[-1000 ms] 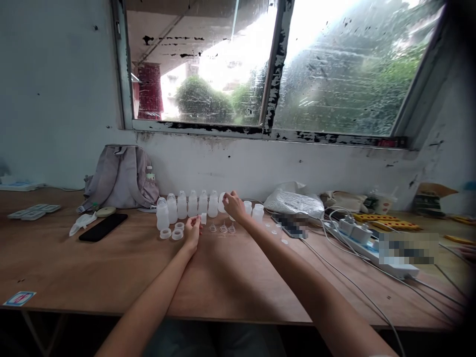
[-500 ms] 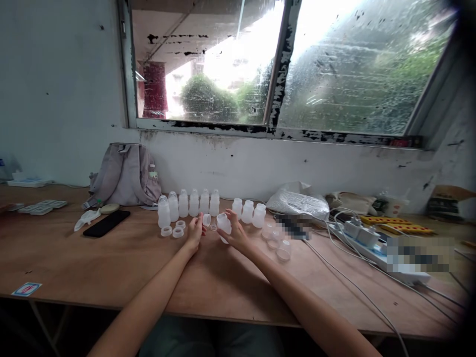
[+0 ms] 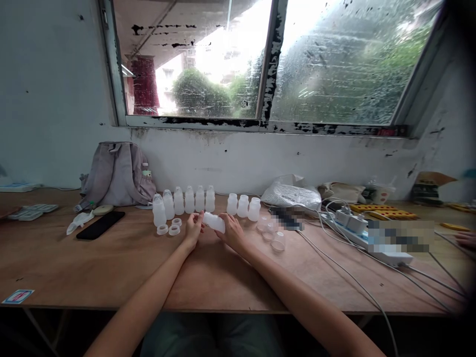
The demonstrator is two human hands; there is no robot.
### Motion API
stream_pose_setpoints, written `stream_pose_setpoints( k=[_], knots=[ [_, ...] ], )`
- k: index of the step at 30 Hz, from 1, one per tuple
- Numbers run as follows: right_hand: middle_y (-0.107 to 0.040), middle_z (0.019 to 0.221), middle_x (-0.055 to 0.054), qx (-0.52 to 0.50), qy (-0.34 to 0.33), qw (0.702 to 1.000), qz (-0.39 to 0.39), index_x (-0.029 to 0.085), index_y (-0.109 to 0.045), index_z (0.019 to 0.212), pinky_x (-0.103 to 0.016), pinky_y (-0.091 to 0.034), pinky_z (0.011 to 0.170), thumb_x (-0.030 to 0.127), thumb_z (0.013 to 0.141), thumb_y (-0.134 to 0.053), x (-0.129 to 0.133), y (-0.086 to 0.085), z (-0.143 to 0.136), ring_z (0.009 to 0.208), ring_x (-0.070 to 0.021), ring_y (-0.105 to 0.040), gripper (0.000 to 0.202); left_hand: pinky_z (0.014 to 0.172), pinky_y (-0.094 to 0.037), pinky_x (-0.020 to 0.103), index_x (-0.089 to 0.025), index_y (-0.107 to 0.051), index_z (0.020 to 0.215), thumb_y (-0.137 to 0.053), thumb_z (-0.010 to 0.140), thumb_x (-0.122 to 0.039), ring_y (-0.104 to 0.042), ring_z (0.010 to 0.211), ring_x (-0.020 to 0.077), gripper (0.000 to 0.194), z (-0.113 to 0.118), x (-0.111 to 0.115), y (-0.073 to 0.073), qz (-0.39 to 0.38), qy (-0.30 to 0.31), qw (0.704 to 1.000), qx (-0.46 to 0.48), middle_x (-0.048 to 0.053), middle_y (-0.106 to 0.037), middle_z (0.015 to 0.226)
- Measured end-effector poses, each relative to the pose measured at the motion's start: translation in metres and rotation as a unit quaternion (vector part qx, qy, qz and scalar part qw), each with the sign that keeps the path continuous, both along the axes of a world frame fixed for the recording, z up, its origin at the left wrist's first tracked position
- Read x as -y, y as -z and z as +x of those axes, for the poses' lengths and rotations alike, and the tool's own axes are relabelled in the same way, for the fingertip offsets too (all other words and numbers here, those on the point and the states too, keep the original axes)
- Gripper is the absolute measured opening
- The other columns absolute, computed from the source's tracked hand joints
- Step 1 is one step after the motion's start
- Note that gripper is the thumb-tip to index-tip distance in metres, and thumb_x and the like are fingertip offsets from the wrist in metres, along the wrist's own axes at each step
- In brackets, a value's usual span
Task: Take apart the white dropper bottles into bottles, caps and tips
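My right hand (image 3: 231, 231) is wrapped round a white translucent baby bottle (image 3: 216, 222), tilted so that its mouth points left. My left hand (image 3: 193, 230) pinches a small translucent bottle ring (image 3: 205, 217) at that mouth; the fingers partly hide it. Whether the ring is seated on the neck, I cannot tell. Left of my left hand lie several loose rings (image 3: 174, 230). Behind my hands stands a group of capped bottles (image 3: 189, 201). Beyond my right hand are open bottles (image 3: 243, 206), and clear caps (image 3: 277, 241) rest to its right.
A black phone (image 3: 100, 225) and grey backpack (image 3: 118, 173) are on the left. On the right are a plastic bag (image 3: 292, 193), a power strip (image 3: 386, 254) and loose cables (image 3: 342, 275) running over the table edge. Another person's hand (image 3: 465, 239) shows at the far right.
My hands have come together. The bottle, nearly upright before, has tipped left and now meets the ring in my left hand. The view has shifted slightly, and another person's hand has appeared.
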State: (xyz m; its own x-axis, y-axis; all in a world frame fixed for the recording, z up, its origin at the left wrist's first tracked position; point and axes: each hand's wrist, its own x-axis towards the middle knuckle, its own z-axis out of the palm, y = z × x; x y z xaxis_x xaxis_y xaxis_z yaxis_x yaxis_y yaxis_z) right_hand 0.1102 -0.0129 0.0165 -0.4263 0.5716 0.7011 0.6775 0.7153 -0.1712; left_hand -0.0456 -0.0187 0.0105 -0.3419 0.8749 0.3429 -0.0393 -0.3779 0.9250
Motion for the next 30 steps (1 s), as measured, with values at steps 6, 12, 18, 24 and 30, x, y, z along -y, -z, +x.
stream_pose_setpoints(
  k=[6, 12, 18, 24, 30],
  knots=[
    [-0.055, 0.1, -0.009, 0.042, 0.011, 0.998, 0.04, 0.019, -0.045, 0.109, -0.036, -0.034, 0.082, 0.019, 0.067, -0.059, 0.003, -0.006, 0.008, 0.094, -0.0245, -0.045, 0.044, 0.037, -0.033, 0.017, -0.016, -0.053, 0.069, -0.057, 0.064, -0.05, -0.044, 0.044, 0.0076, 0.035, 0.0, 0.0, 0.002, 0.005, 0.016, 1.0, -0.003, -0.003, -0.047, 0.052],
    [-0.056, 0.1, -0.007, 0.018, 0.018, 1.0, 0.016, 0.02, -0.047, 0.106, -0.035, -0.035, 0.079, 0.021, 0.066, -0.061, -0.005, -0.002, 0.01, 0.092, -0.0238, -0.047, 0.043, 0.054, -0.042, 0.019, -0.017, -0.061, 0.087, -0.06, 0.061, -0.031, -0.055, 0.069, 0.0117, 0.029, -0.005, 0.001, -0.004, 0.009, 0.084, 0.996, 0.024, 0.003, -0.061, 0.079],
    [-0.056, 0.102, -0.007, 0.019, 0.012, 1.0, 0.011, 0.021, -0.047, 0.109, -0.035, -0.035, 0.08, 0.022, 0.066, -0.061, -0.006, -0.003, 0.011, 0.093, -0.0234, -0.047, 0.045, 0.054, -0.041, 0.019, -0.017, -0.053, 0.099, -0.061, 0.064, -0.035, -0.057, 0.071, 0.0112, 0.04, -0.012, -0.007, 0.0, -0.08, 0.073, 0.986, 0.125, 0.006, -0.06, 0.09],
    [-0.056, 0.101, -0.006, 0.039, -0.003, 0.999, 0.002, 0.023, -0.047, 0.109, -0.035, -0.034, 0.08, 0.019, 0.065, -0.061, -0.002, -0.004, 0.009, 0.093, -0.0234, -0.047, 0.047, 0.064, -0.044, 0.02, -0.019, -0.05, 0.1, -0.063, 0.064, -0.023, -0.058, 0.078, 0.0108, 0.039, -0.015, -0.008, 0.0, -0.048, 0.127, 0.981, 0.136, 0.005, -0.061, 0.092],
    [-0.056, 0.103, -0.007, 0.027, 0.01, 1.0, 0.005, 0.022, -0.047, 0.109, -0.036, -0.034, 0.081, 0.018, 0.065, -0.061, 0.001, -0.005, 0.009, 0.094, -0.0248, -0.046, 0.047, 0.06, -0.044, 0.022, -0.013, -0.055, 0.087, -0.069, 0.059, -0.029, -0.058, 0.068, 0.0114, 0.036, -0.013, -0.005, 0.0, -0.068, 0.136, 0.981, 0.117, 0.006, -0.062, 0.081]
  ],
)
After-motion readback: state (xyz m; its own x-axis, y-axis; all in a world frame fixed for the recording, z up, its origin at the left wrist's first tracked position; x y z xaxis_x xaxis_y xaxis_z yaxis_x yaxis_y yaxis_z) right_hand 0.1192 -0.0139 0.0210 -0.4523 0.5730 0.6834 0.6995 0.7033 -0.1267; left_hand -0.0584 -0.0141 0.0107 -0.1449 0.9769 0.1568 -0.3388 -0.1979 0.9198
